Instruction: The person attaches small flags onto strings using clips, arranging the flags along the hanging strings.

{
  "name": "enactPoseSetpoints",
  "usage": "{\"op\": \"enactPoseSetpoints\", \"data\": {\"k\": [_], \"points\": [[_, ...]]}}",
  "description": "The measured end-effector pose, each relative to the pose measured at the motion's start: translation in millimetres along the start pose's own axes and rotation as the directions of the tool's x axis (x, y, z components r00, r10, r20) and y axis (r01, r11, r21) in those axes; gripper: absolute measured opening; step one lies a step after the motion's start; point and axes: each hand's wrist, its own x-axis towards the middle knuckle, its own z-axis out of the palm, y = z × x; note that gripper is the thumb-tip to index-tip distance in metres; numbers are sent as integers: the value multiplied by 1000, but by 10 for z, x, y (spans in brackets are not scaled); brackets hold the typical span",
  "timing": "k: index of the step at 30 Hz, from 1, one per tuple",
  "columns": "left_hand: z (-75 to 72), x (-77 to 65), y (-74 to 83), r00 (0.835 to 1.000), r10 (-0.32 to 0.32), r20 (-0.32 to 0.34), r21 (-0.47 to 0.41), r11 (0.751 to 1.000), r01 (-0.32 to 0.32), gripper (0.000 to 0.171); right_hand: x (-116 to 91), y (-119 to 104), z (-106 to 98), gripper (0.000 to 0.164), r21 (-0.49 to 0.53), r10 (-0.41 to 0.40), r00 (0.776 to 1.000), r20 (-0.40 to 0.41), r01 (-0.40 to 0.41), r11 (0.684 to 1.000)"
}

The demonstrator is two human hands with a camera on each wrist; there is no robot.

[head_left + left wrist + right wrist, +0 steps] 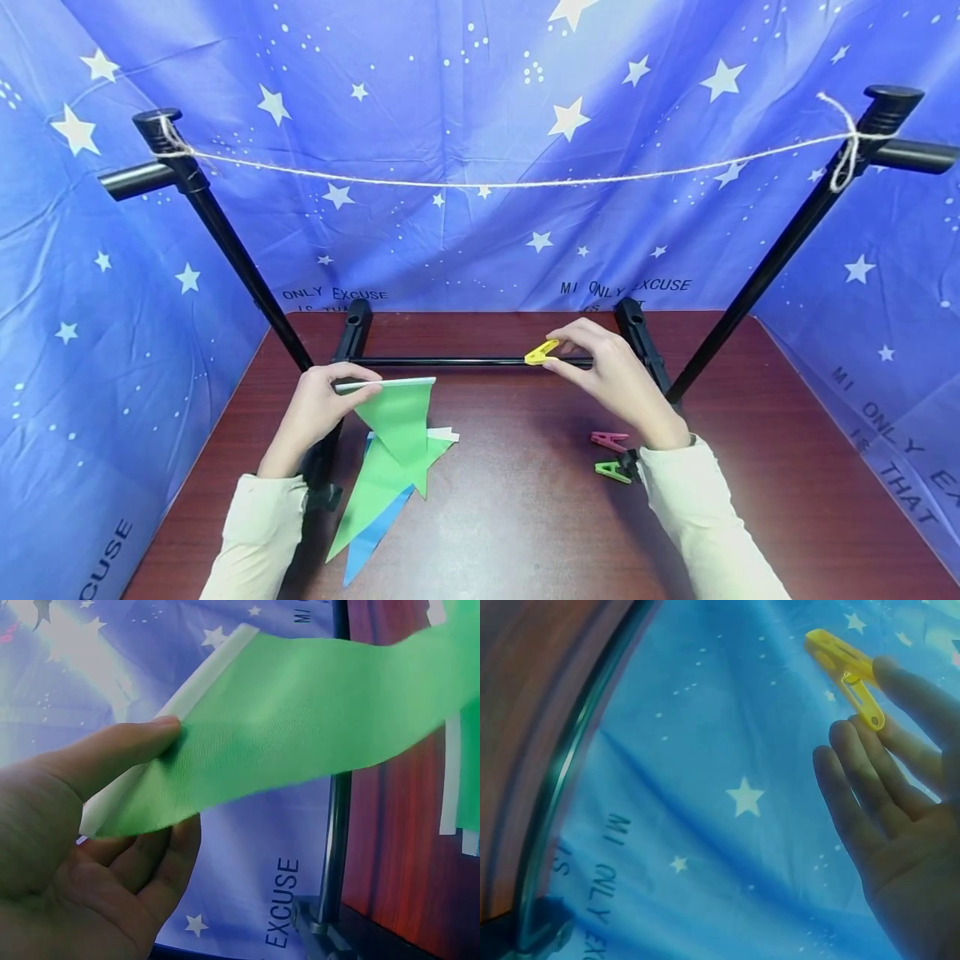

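Observation:
In the head view my left hand [318, 404] pinches the white top edge of a green pennant flag [401, 417] between thumb and fingers. The flag hangs down over a small pile of flags on the table, where another green flag [371, 496] and a blue flag [378, 533] show. My right hand [611, 375] holds a yellow clothespin [540, 352] by its handle end, between thumb and forefinger. The right wrist view shows the yellow clothespin [847, 675] at the fingertips, touching nothing else. Above both hands a white string [480, 184] sags between two posts.
A pink clothespin [609, 441] and a green clothespin [612, 472] lie on the table [510, 533] below my right wrist. Black posts [240, 250] rise at both sides, joined low down by a crossbar [450, 362]. A blue star-patterned cloth [450, 100] surrounds the table.

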Motion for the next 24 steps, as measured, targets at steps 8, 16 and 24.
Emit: {"op": "enactPoseSetpoints", "data": {"k": [8, 16, 24], "points": [[-48, 23, 16, 998, -52, -42, -14, 999, 51, 13, 140, -137, 7, 28, 50, -40, 999, -29, 41, 998], [-85, 67, 44, 997, -45, -61, -53, 998, 41, 15, 263, -268, 3, 30, 66, -77, 995, -56, 81, 995], [-125, 114, 129, 995, -72, -71, -77, 995, 67, 16, 382, -379, 14, 30, 61, -103, 993, -65, 107, 992]]}}
